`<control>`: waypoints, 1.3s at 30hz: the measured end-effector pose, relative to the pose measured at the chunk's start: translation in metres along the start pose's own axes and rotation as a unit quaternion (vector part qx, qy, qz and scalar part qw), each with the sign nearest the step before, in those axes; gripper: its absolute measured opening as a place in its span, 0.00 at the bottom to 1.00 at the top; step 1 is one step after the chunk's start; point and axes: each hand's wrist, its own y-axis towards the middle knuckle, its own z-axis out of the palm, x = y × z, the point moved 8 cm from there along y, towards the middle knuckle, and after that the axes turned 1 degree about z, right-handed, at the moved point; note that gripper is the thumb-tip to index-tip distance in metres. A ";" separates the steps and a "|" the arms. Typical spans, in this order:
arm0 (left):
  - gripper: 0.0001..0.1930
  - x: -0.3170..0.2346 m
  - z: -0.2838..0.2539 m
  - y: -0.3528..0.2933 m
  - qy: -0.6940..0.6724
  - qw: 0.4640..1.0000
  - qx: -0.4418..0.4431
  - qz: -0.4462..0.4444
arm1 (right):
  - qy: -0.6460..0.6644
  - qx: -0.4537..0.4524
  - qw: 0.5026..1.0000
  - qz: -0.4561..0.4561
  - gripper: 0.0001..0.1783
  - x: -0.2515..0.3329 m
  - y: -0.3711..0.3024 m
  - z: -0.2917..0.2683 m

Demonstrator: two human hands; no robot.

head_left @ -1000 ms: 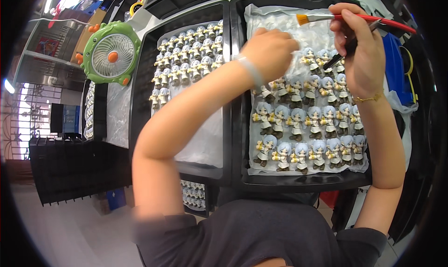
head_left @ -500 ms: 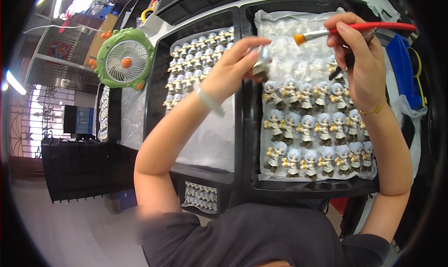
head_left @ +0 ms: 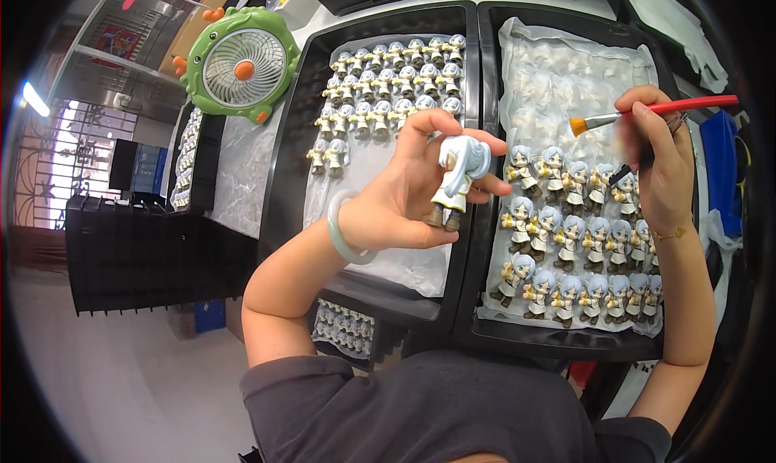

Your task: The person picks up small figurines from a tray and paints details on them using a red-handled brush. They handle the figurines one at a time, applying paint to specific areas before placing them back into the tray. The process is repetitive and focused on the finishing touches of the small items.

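Between the thumb and fingers of my left hand stands a small figurine with pale blue hair, a white outfit and brown boots, held upright with its hair side showing. My right hand is closed around a paintbrush with a red handle, a silver collar and orange-brown bristles. A thin black tool also pokes out from that hand; its body is mostly hidden and blurred. Brush tip and held figurine are apart. Beneath my right hand, rows of similar figurines lie on a paper-lined black tray.
A second black tray at left holds more figurines in rows on white paper. Behind it stands a green fan with an orange hub. A blue container sits at far right, beside plastic sheeting.
My left hand has turned the figurine upright and opened its grip around it, away from the earlier blur. The whole view has shifted, with the trays now farther right. My right hand keeps the brush.
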 end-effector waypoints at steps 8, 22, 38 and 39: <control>0.32 -0.035 0.011 -0.008 0.658 0.746 -0.062 0.084 | -0.004 0.000 1.000 0.015 0.11 -0.005 0.000 0.001; 0.31 -0.055 -0.007 -0.008 0.666 0.725 -0.118 0.129 | -0.012 0.009 1.000 0.000 0.11 -0.006 0.001 0.004; 0.31 0.006 -0.144 -0.071 0.845 0.481 -0.067 -0.225 | -0.008 0.014 1.000 0.001 0.10 -0.003 0.002 0.003; 0.32 0.008 -0.148 -0.073 0.844 0.480 -0.067 -0.231 | -0.005 0.016 1.000 -0.003 0.10 -0.002 0.002 0.002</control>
